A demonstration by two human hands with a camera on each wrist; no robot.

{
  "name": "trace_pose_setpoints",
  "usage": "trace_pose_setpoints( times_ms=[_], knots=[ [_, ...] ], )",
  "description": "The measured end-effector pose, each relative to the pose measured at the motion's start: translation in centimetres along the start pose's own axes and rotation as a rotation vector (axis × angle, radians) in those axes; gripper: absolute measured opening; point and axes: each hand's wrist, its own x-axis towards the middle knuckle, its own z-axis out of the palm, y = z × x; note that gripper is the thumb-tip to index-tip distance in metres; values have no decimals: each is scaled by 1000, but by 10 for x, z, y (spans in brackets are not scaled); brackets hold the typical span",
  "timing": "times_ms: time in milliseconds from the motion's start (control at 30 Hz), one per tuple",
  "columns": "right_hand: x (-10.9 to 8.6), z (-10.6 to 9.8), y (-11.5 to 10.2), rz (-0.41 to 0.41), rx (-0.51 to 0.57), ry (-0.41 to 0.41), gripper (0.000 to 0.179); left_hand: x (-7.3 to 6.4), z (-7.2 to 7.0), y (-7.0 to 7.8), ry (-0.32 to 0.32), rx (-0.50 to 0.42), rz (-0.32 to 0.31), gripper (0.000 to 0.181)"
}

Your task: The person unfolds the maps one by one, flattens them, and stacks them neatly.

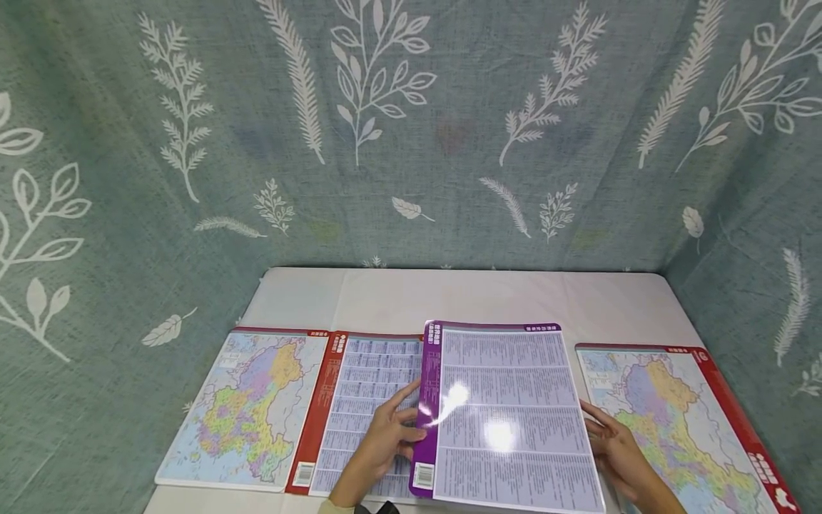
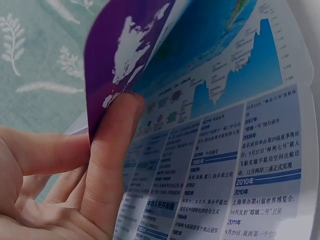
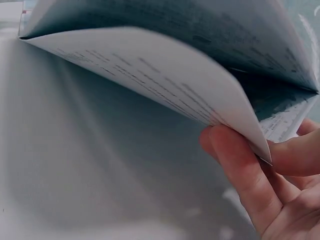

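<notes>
Chart (glossy) pinched between fingers.

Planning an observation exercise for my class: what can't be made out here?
Head view: fine print on the purple-edged sheet, too small, partly under glare.
Head view: right side of the red-bordered text panel, hidden behind that sheet.
Head view: bottom of the right-hand map, cut off by the lower edge.
Left wrist view: the purple border, cut off by the top edge.
Right wrist view: lettering on the curled page, blurred.
</notes>
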Motion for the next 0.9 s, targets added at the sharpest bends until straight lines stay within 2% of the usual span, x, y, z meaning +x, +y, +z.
trace_pose_setpoints(
  times_ms=[200,367,567,900],
  knots=[
    [1,4,-6,5,-6,25,67,-1,-3,4,5,12,-6,92],
    [2,7,-8,-37,-19,37,68,-1,-4,7,12,11,-11,91],
    [4,7,-11,-86,6,8,71,-2,-4,13,14,18,-5,91],
    [1,6,-17,-91,19,15,68,-3,-2,20,15,9,-9,91]
  ],
)
